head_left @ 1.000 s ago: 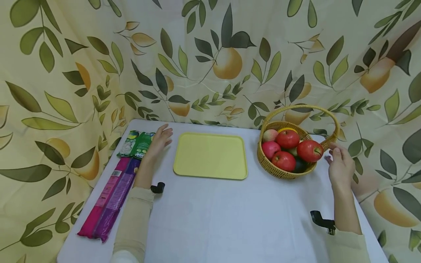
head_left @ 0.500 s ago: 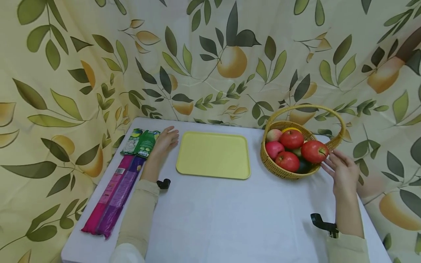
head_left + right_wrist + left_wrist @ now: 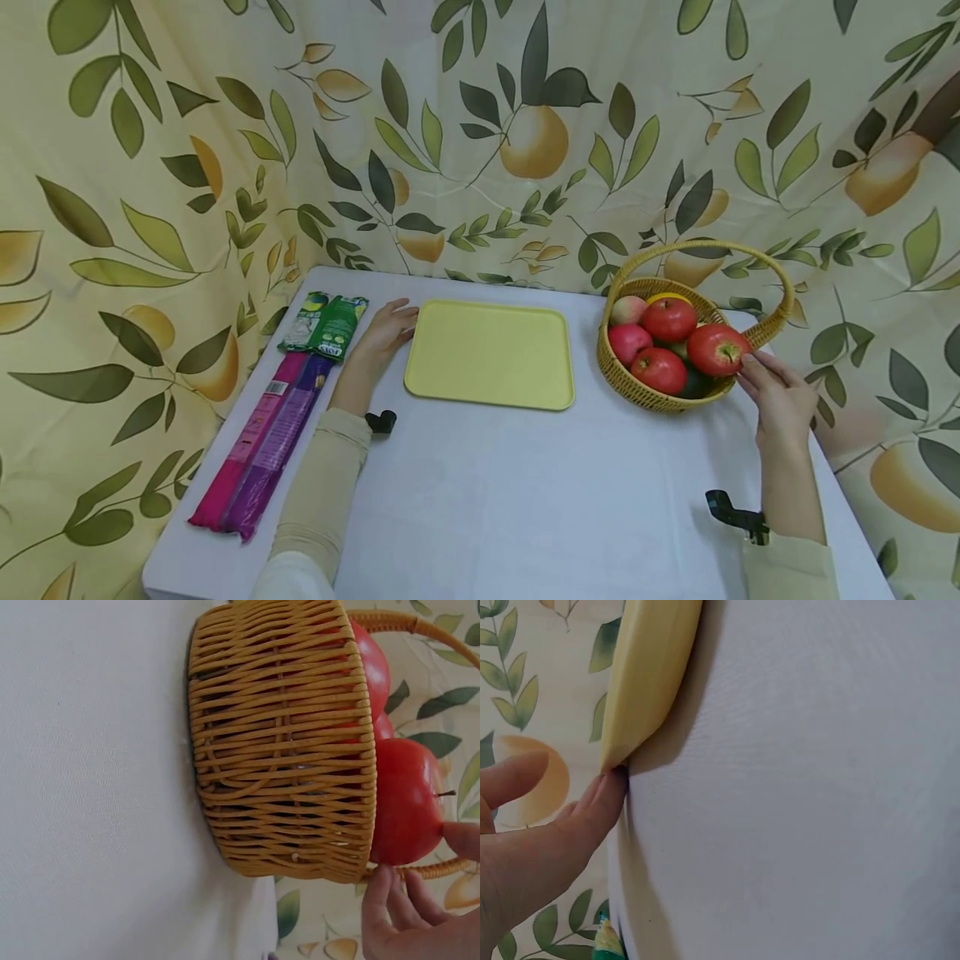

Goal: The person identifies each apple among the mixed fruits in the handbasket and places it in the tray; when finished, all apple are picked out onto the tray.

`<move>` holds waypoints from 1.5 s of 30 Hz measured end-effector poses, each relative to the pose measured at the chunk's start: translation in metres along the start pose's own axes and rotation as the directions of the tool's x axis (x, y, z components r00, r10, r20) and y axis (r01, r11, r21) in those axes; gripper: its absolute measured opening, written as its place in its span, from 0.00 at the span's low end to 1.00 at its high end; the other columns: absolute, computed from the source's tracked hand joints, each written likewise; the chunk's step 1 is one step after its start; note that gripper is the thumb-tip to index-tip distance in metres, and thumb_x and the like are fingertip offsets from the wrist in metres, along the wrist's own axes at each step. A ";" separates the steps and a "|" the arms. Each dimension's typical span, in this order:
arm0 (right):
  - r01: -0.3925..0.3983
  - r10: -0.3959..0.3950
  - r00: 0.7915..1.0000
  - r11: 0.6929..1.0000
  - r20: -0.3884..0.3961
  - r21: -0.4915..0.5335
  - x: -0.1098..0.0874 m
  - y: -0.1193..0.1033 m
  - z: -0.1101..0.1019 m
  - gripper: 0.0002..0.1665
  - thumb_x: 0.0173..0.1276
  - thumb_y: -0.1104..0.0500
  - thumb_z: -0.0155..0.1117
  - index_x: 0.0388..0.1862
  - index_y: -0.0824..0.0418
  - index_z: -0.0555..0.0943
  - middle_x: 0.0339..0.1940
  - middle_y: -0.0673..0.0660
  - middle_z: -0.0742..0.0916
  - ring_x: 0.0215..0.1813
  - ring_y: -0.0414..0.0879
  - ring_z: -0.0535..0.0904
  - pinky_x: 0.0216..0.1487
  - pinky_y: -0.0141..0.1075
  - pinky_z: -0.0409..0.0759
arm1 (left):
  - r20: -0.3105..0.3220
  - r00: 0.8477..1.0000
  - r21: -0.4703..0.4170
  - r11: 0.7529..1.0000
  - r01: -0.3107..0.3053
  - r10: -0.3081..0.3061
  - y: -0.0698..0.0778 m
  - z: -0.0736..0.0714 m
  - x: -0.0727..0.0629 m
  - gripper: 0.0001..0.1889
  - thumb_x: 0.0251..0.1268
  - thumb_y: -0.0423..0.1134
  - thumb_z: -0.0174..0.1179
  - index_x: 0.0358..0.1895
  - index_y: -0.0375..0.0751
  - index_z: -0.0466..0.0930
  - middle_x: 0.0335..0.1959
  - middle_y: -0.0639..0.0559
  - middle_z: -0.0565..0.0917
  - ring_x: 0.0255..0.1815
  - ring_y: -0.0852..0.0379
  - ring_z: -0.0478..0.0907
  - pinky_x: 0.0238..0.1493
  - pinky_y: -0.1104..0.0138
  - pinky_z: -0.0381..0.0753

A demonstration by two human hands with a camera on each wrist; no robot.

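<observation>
A yellow rectangular tray lies flat on the white table. My left hand touches its left edge with the fingertips; in the left wrist view, the thumb stands apart from the tray. At the right, a wicker basket with a tall arched handle holds several red apples and other fruit. My right hand pinches the rightmost red apple, which still sits in the basket. In the right wrist view, the thumb meets the apple near its stem, while the other fingertips lie beside the rim.
On the left of the table lie a green snack packet and long pink and purple packages. A fruit-and-leaf patterned curtain hangs behind the table and along both sides.
My left hand has moved right, away from the green packet to the tray's edge. My right hand has shifted from beside the basket's handle onto the rightmost apple. The head view has turned slightly.
</observation>
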State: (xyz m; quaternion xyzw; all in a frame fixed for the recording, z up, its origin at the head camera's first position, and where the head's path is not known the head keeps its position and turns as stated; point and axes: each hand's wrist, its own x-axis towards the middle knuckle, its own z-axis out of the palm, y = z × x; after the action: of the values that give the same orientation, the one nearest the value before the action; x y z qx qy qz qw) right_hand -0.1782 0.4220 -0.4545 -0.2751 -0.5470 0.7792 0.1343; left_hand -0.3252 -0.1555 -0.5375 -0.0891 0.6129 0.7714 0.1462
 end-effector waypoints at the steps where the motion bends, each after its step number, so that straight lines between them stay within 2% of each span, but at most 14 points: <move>1: 0.003 -0.003 1.000 1.000 0.001 0.005 0.000 0.000 0.000 0.30 0.60 0.60 0.81 0.62 0.54 0.83 0.48 0.46 0.87 0.41 0.37 0.90 0.47 0.30 0.85 | 0.003 1.000 0.008 1.000 0.002 -0.002 -0.001 0.000 0.000 0.40 0.74 0.20 0.52 0.84 0.39 0.48 0.81 0.36 0.62 0.80 0.44 0.62 0.75 0.57 0.70; 5: -0.003 0.003 1.000 1.000 -0.006 -0.015 0.000 0.000 0.000 0.35 0.59 0.58 0.82 0.66 0.54 0.81 0.45 0.46 0.89 0.40 0.38 0.91 0.43 0.31 0.87 | 0.015 1.000 0.040 0.999 0.020 -0.020 -0.002 -0.002 -0.001 0.50 0.59 0.08 0.51 0.85 0.43 0.50 0.81 0.39 0.62 0.82 0.47 0.60 0.69 0.60 0.74; 7: -0.013 0.013 1.000 0.999 -0.007 -0.042 0.000 -0.001 0.000 0.39 0.58 0.56 0.83 0.68 0.53 0.78 0.44 0.45 0.89 0.39 0.38 0.91 0.41 0.32 0.87 | 0.022 0.999 0.038 0.999 0.026 -0.027 -0.004 -0.004 0.000 0.52 0.56 0.06 0.50 0.85 0.43 0.49 0.82 0.39 0.61 0.83 0.47 0.58 0.71 0.61 0.74; 12: -0.017 0.020 0.999 0.994 0.031 -0.110 0.005 -0.002 -0.002 0.47 0.57 0.53 0.84 0.76 0.54 0.74 0.44 0.43 0.87 0.38 0.37 0.91 0.39 0.32 0.88 | 0.009 0.999 -0.008 0.999 0.035 -0.035 -0.006 -0.006 0.002 0.51 0.58 0.05 0.49 0.84 0.40 0.49 0.82 0.39 0.62 0.82 0.46 0.59 0.75 0.58 0.70; 19: -0.024 0.036 0.997 0.986 0.074 -0.164 0.007 -0.004 0.001 0.46 0.61 0.55 0.82 0.77 0.52 0.74 0.52 0.44 0.78 0.38 0.35 0.90 0.39 0.31 0.87 | -0.031 0.998 -0.011 0.998 0.061 -0.061 0.000 -0.005 0.003 0.49 0.58 0.05 0.50 0.83 0.36 0.50 0.81 0.39 0.64 0.81 0.47 0.62 0.72 0.59 0.74; 25: -0.017 0.035 0.996 0.978 0.086 -0.206 0.008 -0.005 0.002 0.53 0.60 0.55 0.83 0.81 0.54 0.68 0.41 0.39 0.87 0.37 0.30 0.88 0.40 0.23 0.85 | -0.026 0.998 -0.034 0.998 0.047 -0.048 -0.001 -0.003 0.004 0.48 0.56 0.03 0.48 0.82 0.34 0.52 0.80 0.37 0.64 0.81 0.47 0.63 0.69 0.61 0.76; 28: 0.010 0.004 0.997 0.984 0.080 -0.178 0.008 -0.004 0.003 0.47 0.60 0.58 0.82 0.77 0.56 0.73 0.44 0.42 0.84 0.36 0.31 0.88 0.40 0.25 0.85 | -0.034 0.998 -0.033 0.998 0.047 -0.048 -0.002 -0.002 0.003 0.47 0.57 0.04 0.47 0.82 0.33 0.52 0.80 0.36 0.64 0.81 0.46 0.63 0.67 0.62 0.78; 32: 0.022 -0.017 0.999 0.993 0.043 -0.114 0.008 -0.001 0.005 0.29 0.59 0.60 0.83 0.61 0.56 0.86 0.49 0.48 0.80 0.33 0.38 0.90 0.38 0.31 0.87 | -0.050 0.997 -0.039 0.998 0.051 -0.053 -0.002 -0.002 0.003 0.46 0.58 0.04 0.48 0.81 0.32 0.53 0.79 0.36 0.65 0.80 0.46 0.63 0.67 0.62 0.78; 35: 0.016 -0.015 1.000 0.998 0.026 -0.064 0.008 -0.001 0.005 0.21 0.58 0.62 0.83 0.52 0.55 0.90 0.48 0.47 0.83 0.32 0.41 0.91 0.35 0.33 0.87 | -0.053 0.997 -0.039 0.998 0.053 -0.055 -0.001 -0.002 0.003 0.45 0.59 0.05 0.49 0.81 0.32 0.54 0.79 0.36 0.66 0.80 0.46 0.64 0.70 0.60 0.76; 40: -0.016 0.018 0.999 0.998 0.034 -0.055 0.006 -0.004 0.005 0.21 0.58 0.58 0.83 0.52 0.54 0.90 0.42 0.45 0.88 0.33 0.43 0.91 0.34 0.35 0.88 | -0.054 0.997 -0.038 0.998 0.057 -0.059 -0.001 -0.003 0.002 0.45 0.60 0.05 0.50 0.81 0.33 0.54 0.79 0.37 0.66 0.80 0.46 0.64 0.72 0.58 0.74; 45: -0.024 0.025 0.999 0.999 0.040 -0.041 0.001 -0.010 0.008 0.23 0.59 0.56 0.83 0.55 0.53 0.89 0.43 0.44 0.88 0.33 0.44 0.92 0.32 0.36 0.88 | -0.056 0.996 -0.039 0.997 0.062 -0.064 -0.002 -0.004 0.002 0.46 0.58 0.05 0.51 0.81 0.35 0.57 0.78 0.38 0.68 0.79 0.47 0.65 0.72 0.58 0.74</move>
State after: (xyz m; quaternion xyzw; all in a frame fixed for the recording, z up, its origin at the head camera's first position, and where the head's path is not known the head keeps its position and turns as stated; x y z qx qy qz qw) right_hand -0.1842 0.4201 -0.4432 -0.2687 -0.5618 0.7749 0.1081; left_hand -0.3261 -0.1592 -0.5409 -0.1330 0.5992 0.7749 0.1510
